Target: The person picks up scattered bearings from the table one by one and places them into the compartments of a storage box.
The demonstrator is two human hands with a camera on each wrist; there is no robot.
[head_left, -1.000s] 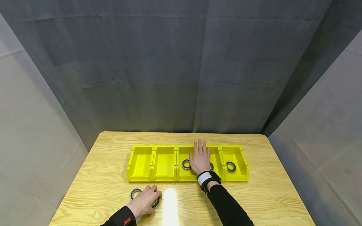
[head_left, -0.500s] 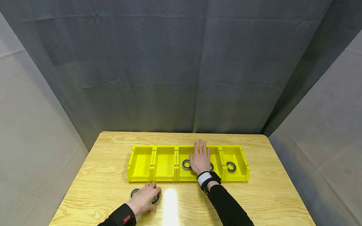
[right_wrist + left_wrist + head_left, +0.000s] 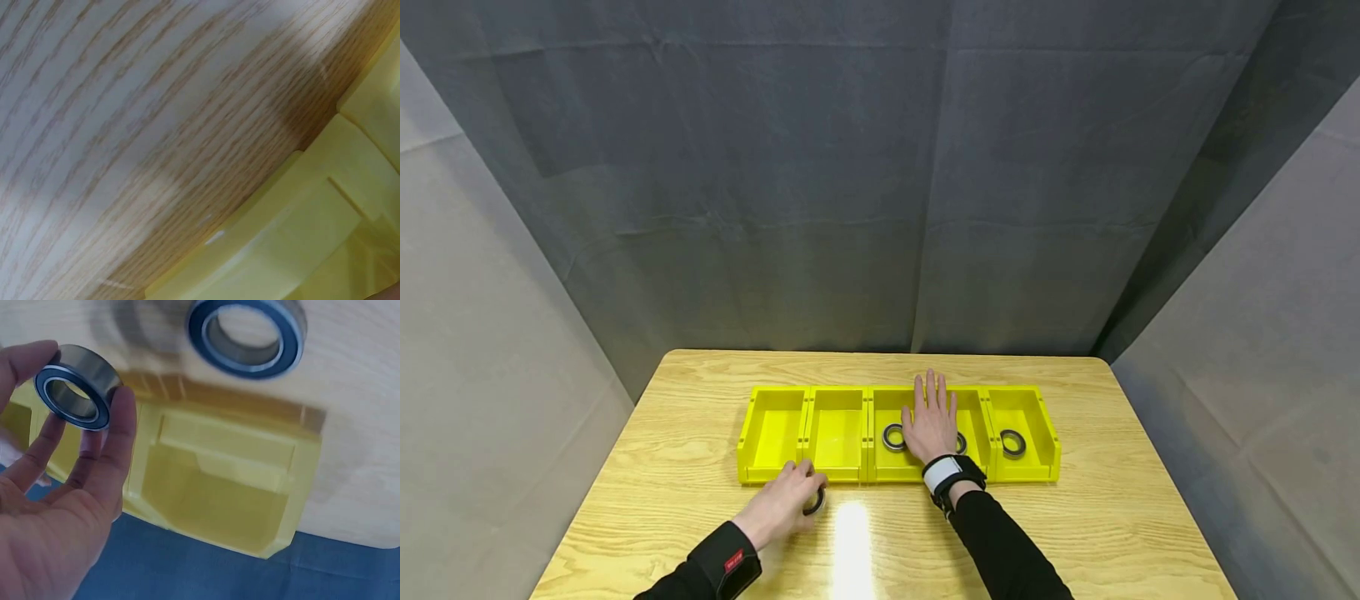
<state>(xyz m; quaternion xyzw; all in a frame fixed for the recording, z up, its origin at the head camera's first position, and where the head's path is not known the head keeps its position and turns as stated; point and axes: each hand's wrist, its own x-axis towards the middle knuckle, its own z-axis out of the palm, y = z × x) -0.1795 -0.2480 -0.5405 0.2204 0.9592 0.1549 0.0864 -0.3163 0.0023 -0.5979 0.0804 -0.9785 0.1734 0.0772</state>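
Note:
In the head view my left hand [image 3: 780,504] is just in front of the yellow bins, pinching a ball bearing [image 3: 814,501] between thumb and fingertips. The left wrist view shows this tilted bearing [image 3: 75,387] with dark seals and a steel outer ring. Another bearing [image 3: 247,337] appears at the top of that view, over the wood; the head view hides it behind my left hand. My right hand [image 3: 932,425] lies flat with straight fingers over the middle of the bin row, and bearings [image 3: 893,437] show on both sides of it, the right one partly covered.
A row of joined yellow bins [image 3: 837,472] stands on the wooden table [image 3: 647,500]. The rightmost bin contains one bearing [image 3: 1012,443]. Grey cloth [image 3: 820,208] hangs behind the table, with pale panels [image 3: 497,333] on both sides.
My left hand has moved up towards the bins with the bearing in its fingers. The second bearing beside it has gone from the head view. My right hand has stayed still.

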